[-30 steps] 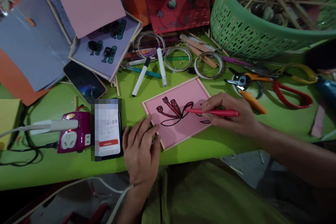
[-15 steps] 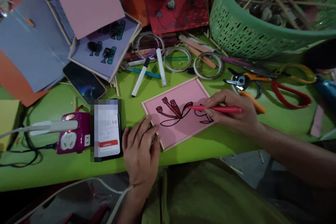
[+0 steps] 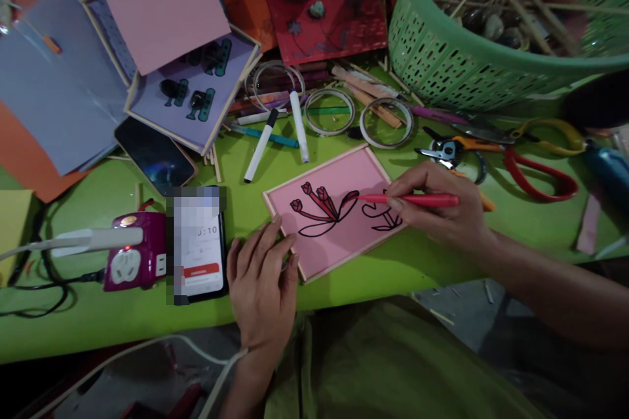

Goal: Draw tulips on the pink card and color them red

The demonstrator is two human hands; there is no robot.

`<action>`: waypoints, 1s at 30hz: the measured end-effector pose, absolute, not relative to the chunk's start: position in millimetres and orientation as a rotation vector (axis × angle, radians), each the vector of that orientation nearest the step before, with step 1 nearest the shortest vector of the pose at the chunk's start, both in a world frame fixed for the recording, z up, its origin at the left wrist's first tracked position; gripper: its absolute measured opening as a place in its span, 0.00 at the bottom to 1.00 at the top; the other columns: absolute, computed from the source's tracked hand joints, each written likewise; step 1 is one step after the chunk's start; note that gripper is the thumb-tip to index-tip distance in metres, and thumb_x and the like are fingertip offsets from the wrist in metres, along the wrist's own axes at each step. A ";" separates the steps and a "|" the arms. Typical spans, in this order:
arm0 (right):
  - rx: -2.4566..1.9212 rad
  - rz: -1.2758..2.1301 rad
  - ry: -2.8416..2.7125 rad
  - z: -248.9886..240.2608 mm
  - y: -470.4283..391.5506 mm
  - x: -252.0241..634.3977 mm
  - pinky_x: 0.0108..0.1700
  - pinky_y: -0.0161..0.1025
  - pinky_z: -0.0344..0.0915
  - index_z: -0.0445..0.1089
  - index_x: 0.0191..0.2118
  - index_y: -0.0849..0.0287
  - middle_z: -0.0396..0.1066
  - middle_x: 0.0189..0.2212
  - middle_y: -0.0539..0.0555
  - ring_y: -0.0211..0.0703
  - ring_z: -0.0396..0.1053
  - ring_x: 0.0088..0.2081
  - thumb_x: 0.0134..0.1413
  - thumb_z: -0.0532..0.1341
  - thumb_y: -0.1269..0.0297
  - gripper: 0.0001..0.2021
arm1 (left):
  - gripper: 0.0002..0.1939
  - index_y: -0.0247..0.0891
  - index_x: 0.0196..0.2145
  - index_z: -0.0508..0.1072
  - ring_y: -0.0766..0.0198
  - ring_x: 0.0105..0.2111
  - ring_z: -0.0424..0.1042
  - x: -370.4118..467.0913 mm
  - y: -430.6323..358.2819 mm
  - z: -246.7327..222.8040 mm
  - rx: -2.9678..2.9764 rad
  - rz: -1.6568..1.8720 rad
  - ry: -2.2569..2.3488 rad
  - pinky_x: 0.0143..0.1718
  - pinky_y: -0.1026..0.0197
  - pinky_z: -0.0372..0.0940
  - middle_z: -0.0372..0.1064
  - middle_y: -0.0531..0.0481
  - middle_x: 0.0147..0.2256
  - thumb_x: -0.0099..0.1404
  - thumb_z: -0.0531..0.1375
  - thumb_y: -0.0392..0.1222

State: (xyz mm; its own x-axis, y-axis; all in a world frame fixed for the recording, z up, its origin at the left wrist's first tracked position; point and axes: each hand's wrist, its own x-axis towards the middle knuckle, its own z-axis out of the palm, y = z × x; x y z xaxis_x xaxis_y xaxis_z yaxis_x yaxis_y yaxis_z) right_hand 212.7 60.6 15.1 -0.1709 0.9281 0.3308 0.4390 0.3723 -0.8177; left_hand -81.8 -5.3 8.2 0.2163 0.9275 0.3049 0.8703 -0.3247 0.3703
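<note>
A pink panel (image 3: 334, 245) framed with thin wooden strips lies tilted on the green table. Black-outlined flowers are drawn on it, with red stems and blooms; the upper leaf (image 3: 350, 199) is partly red, the lower leaf is unfilled. My right hand (image 3: 437, 203) pinches a red marker (image 3: 427, 199), its tip at the end of that upper leaf. The hand covers the panel's right edge. Flat beside the panel's left end rests my left hand (image 3: 265, 268), its fingers extended and fingertips touching the frame.
Left of my left hand are a lit phone (image 3: 204, 249) and a purple socket block (image 3: 135, 252) with cables. Markers (image 3: 261, 147), tape rolls (image 3: 386, 123), pliers (image 3: 445, 147) and red-handled scissors (image 3: 540, 180) lie behind. A green basket (image 3: 442, 72) stands at back right.
The marker and my right hand have shifted very slightly right, showing more of the right-hand drawing. My left hand stays at the frame. The whole view has moved a little.
</note>
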 end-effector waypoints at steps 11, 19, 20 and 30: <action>-1.119 0.770 -1.821 13.6 60.8 212.9 0.37 0.48 0.79 0.76 0.41 0.43 0.78 0.32 0.50 0.52 0.82 0.39 0.62 0.68 0.70 0.10 | 0.10 0.47 0.54 0.74 0.52 0.63 0.74 -82.2 -5.5 7.3 2.351 0.741 1.756 0.67 0.43 0.59 0.77 0.47 0.62 0.79 0.57 0.38; -1.197 0.739 -1.771 13.5 60.9 215.0 0.27 0.48 0.73 0.76 0.38 0.43 0.78 0.30 0.50 0.48 0.76 0.29 0.64 0.69 0.64 0.05 | 0.11 0.47 0.54 0.74 0.52 0.63 0.74 -83.2 -5.7 6.5 2.346 0.734 1.752 0.67 0.43 0.59 0.76 0.47 0.63 0.79 0.57 0.39; -1.205 0.728 -1.769 13.8 60.8 214.8 0.26 0.47 0.72 0.76 0.38 0.43 0.77 0.29 0.50 0.47 0.75 0.28 0.65 0.68 0.63 0.05 | 0.11 0.47 0.54 0.74 0.52 0.63 0.74 -83.1 -5.5 6.5 2.343 0.732 1.755 0.67 0.43 0.59 0.76 0.47 0.63 0.79 0.57 0.39; -1.099 0.716 -1.838 13.9 62.4 214.5 0.35 0.44 0.77 0.75 0.39 0.47 0.77 0.31 0.49 0.47 0.80 0.35 0.61 0.69 0.70 0.08 | 0.10 0.47 0.54 0.75 0.53 0.62 0.74 -82.4 -4.8 7.7 2.358 0.742 1.745 0.67 0.44 0.59 0.77 0.47 0.62 0.79 0.56 0.39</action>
State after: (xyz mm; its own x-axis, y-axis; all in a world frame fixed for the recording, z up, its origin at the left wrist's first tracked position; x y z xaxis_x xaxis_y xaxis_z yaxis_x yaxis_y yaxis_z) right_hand 214.5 62.4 13.9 -0.2474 0.8928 0.3764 0.4026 0.4481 -0.7982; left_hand -82.4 -4.8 7.7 0.2175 0.9240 0.3146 0.8674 -0.3308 0.3718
